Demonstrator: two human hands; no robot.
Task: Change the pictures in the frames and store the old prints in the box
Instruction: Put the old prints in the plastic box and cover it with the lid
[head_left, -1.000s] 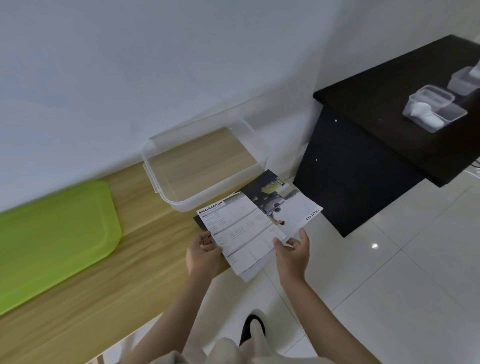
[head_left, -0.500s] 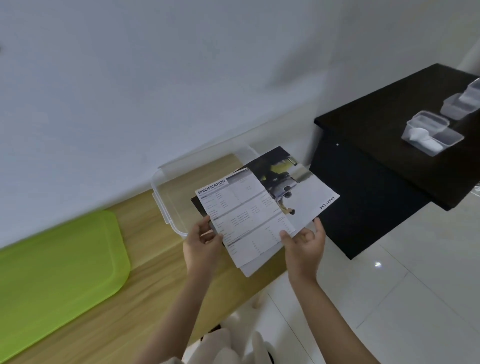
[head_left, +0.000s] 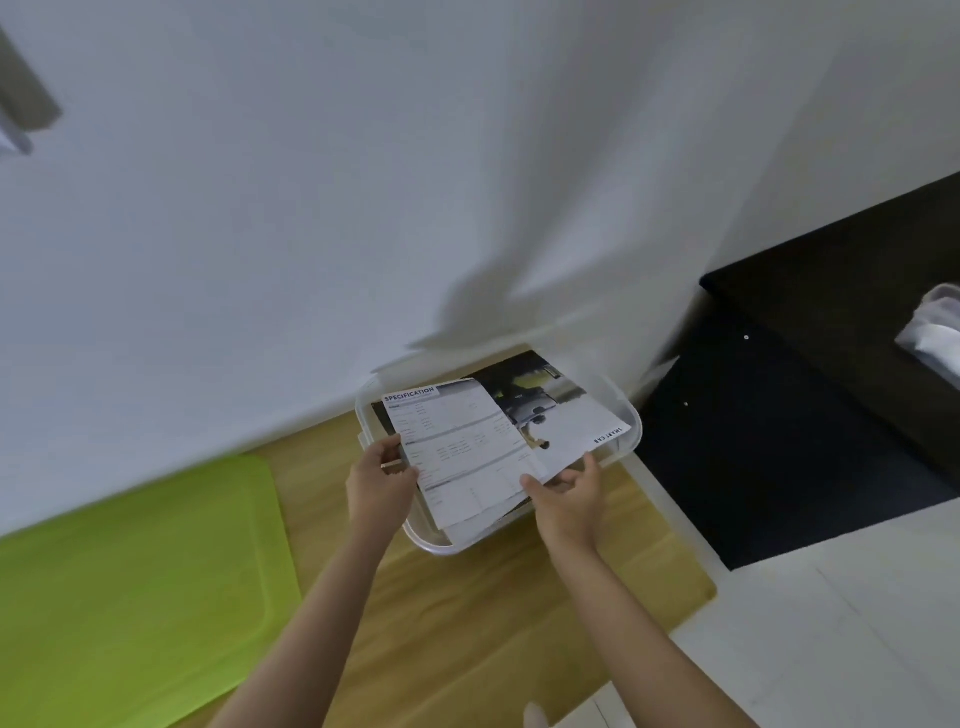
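While both hands pinch the prints (head_left: 467, 447) by their near edges, the stack hangs over the box (head_left: 631, 415). Left hand (head_left: 382, 480) and right hand (head_left: 569, 493) have not released; storage appears nearly complete.

Light: soft, dim, even indoor light
Shadow: broad grey shadow on wall (head_left: 467, 291)
Blur: motion-smeared throughout
Edges: wide-angle bending

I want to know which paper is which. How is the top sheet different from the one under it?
The top sheet is white with small print and the heading SPECIFICATION; the sheet under it shows a dark car photo. The top sheet lies nearer the left hand, the photo sheet sticks out toward the right hand. Both are held together over the clear box.
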